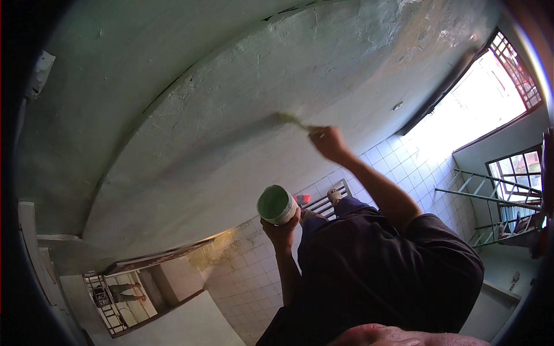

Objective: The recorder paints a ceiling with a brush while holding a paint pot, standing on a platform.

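My right hand (329, 142) is closed round the handle of a paintbrush (297, 120), held out in front of me. The brush's pale, yellowish-green bristles meet the pale green wall (231, 98), or come very close to it; blur hides which. Lower and to the left, my left hand (283, 232) grips a round, pale tub (278, 205) from below and the side. The tub tilts so that its mouth shows, with light green paint coating the inside. How much paint it holds I cannot tell.
Under my feet is a slatted metal bench (326, 206), with a small red object (302, 199) beside my foot. White floor tiles (386, 158) lie far below. A green metal scaffold (490, 193) stands at right. A person's legs (124, 292) show through an opening lower left.
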{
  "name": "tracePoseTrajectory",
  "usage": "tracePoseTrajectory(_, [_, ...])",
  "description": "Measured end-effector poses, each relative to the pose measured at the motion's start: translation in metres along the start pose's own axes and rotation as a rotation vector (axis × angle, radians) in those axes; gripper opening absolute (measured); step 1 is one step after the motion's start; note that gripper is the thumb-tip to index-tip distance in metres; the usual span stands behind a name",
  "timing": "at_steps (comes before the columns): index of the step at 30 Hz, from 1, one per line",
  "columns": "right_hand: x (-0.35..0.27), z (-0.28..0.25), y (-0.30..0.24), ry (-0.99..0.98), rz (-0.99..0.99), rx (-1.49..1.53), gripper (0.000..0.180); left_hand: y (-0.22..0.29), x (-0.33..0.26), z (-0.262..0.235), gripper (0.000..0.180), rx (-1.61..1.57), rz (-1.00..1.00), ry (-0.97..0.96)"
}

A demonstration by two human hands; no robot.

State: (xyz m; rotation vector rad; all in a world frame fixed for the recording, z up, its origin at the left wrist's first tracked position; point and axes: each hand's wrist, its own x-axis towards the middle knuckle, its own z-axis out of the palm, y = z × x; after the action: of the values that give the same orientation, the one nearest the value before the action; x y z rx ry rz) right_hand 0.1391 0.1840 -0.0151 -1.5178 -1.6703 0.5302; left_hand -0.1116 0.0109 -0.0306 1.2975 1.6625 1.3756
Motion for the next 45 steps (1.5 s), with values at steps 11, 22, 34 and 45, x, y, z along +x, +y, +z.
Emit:
tracePoseTrajectory(11, [-0.02, -0.154, 0.047, 0.14, 0.4, 0.716, 0.02, 0.016, 0.011, 0.009, 0.072, -0.059, 0.038, -0.167])
tracePoseTrajectory(22, [-0.033, -0.207, -0.056, -0.408, 0.137, 0.896, 0.024, 0.029, 0.052, 0.038, 0.073, 0.151, 0.255, -0.39])
tracePoseTrajectory(34, [-0.002, -0.213, -0.19, -0.766, -0.57, -0.346, 0.016, 0.044, 0.042, 0.035, 0.086, 0.224, 0.428, -0.337])
tracePoseTrajectory(45, [-0.019, -0.16, -0.208, -0.856, -0.963, -0.501, 0.02, 0.046, 0.022, 0.04, 0.084, 0.132, 0.337, -0.344])
